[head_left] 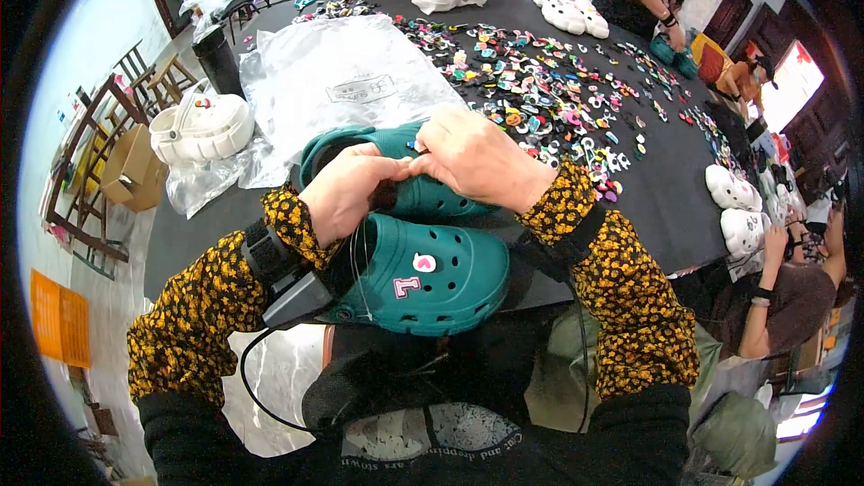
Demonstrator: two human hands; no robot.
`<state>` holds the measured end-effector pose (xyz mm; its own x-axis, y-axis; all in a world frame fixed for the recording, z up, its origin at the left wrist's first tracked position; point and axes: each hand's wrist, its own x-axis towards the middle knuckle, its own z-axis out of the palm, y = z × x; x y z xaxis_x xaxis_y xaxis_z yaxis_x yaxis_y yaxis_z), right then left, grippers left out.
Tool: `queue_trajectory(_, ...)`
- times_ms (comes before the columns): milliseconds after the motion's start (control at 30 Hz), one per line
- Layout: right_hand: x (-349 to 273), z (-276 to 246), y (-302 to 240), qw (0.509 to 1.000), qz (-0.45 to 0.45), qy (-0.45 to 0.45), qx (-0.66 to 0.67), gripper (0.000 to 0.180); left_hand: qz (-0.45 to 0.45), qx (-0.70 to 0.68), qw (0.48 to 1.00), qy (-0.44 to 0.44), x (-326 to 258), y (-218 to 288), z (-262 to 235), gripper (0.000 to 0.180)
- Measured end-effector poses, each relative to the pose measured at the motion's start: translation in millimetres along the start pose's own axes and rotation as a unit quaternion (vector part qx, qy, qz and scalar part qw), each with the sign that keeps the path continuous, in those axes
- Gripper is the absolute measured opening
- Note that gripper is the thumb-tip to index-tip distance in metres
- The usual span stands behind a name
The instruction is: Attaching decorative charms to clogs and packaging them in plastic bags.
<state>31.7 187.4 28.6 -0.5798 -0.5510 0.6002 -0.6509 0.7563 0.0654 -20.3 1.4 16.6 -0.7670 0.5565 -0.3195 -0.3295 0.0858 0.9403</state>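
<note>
Two green clogs lie side by side at the table's near edge. On the nearer clog (pixel 450 261), a white charm with a pink heart (pixel 424 262) and a pink-edged letter charm (pixel 407 288) sit in the holes. Behind it is the farther clog (pixel 450 203), partly covered by my hands. My left hand (pixel 351 187) grips it at the opening, fingers reaching inside and thumb on top. Over its upper, my right hand (pixel 481 157) is closed in a pinch on a small shoe charm, mostly hidden, with only a bluish edge showing.
Clear plastic bags (pixel 346 63) lie behind the clogs, and a white clog (pixel 205 126) stands at left. Loose shoe charms (pixel 540 81) cover much of the dark table (pixel 666 207). More white clogs (pixel 567 7) stand farther off. Other people work around the table.
</note>
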Motion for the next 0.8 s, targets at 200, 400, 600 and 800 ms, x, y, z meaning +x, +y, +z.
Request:
queue_trajectory(200,-3.1,4.7,7.3,0.999,0.023,0.014,0.042,0.021,0.013,-0.069,0.997,-0.029,1.9,-0.4,-1.3,0.006)
queue_trajectory(400,-2.5,6.9,2.6,0.998,-0.021,0.032,-0.057,0.015,0.005,-0.076,0.996,-0.044,1.1,0.7,-2.4,0.007)
queue_trajectory(600,-1.6,14.2,3.7,0.994,-0.022,0.029,-0.1,0.015,0.001,-0.054,0.997,-0.052,-2.6,4.9,-1.0,0.004)
queue_trajectory(800,1.2,16.3,2.4,0.994,0.01,0.038,-0.099,0.015,0.019,-0.069,0.995,-0.074,2.7,0.1,-1.9,0.01)
